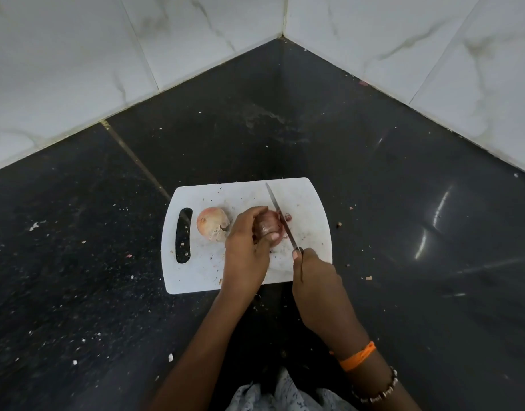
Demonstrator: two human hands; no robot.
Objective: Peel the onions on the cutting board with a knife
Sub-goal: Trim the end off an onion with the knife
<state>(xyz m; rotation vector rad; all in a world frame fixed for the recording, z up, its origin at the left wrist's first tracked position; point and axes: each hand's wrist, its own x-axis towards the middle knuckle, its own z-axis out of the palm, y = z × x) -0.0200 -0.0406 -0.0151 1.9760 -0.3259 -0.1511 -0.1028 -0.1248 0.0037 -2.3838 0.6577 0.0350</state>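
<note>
A white cutting board with a slot handle on its left lies on a dark stone counter. My left hand grips a purple onion near the board's middle, fingers curled over its top. My right hand holds the handle of a knife, whose thin blade lies across the onion's right end. A small cut-off purple piece sits just right of the blade. A second onion, in pale brown skin, rests on the board to the left, close to my left hand.
Black counter runs into a corner of white marble-look wall tiles. Small skin scraps and crumbs are scattered on the board and counter. An orange band and a bead bracelet circle my right wrist.
</note>
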